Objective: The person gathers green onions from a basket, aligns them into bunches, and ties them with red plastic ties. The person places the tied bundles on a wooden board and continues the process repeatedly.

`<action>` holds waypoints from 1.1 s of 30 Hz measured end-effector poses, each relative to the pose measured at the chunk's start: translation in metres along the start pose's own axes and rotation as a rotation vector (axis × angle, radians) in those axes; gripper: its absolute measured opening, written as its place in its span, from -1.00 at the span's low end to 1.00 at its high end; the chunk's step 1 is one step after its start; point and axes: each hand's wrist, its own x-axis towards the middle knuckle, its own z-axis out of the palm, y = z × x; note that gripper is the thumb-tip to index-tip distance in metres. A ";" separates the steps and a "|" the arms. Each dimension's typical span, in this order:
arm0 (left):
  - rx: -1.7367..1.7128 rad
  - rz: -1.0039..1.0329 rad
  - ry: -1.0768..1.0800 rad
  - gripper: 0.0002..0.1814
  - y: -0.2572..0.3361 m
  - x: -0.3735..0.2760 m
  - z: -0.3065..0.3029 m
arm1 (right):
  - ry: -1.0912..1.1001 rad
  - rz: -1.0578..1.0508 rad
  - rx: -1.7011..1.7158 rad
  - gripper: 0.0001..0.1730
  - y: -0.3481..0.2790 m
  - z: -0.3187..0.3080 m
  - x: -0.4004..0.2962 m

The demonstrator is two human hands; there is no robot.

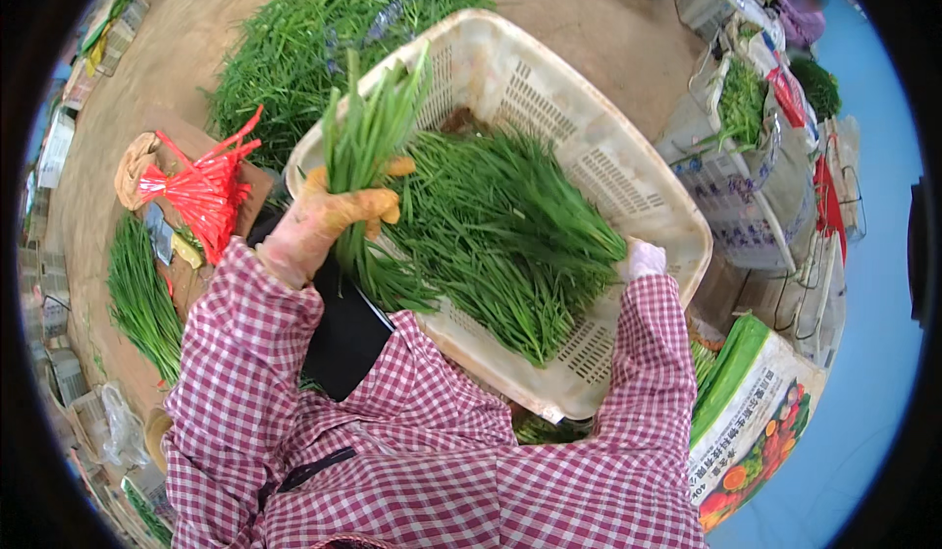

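Observation:
My left hand [342, 207], in a stained orange-yellow glove, is closed around a bunch of garlic chives [368, 133]. The bunch stands above the near left rim of a dirty white plastic crate [618, 118] with slotted walls. Inside the crate lies a thick layer of loose-looking garlic chives [471, 254]. At the crate's right side, my right hand [645, 260], pale and partly hidden, grips the stem end of another bunch [581, 229]. That bunch lies across the pile, its leaves pointing up and left, somewhat blurred.
Beyond the crate is a large heap of chives [294, 56]. To the left lie red plastic tying strips [199, 188], a grey blade [159, 232] and a chive bundle [143, 291]. A printed sack [758, 416] and loaded crates [736, 188] stand right; a person [801, 15] is farther off.

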 end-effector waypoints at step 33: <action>-0.428 -0.024 -0.306 -0.32 -0.080 0.029 0.083 | 0.329 -0.749 1.031 0.27 -0.127 -0.188 -0.058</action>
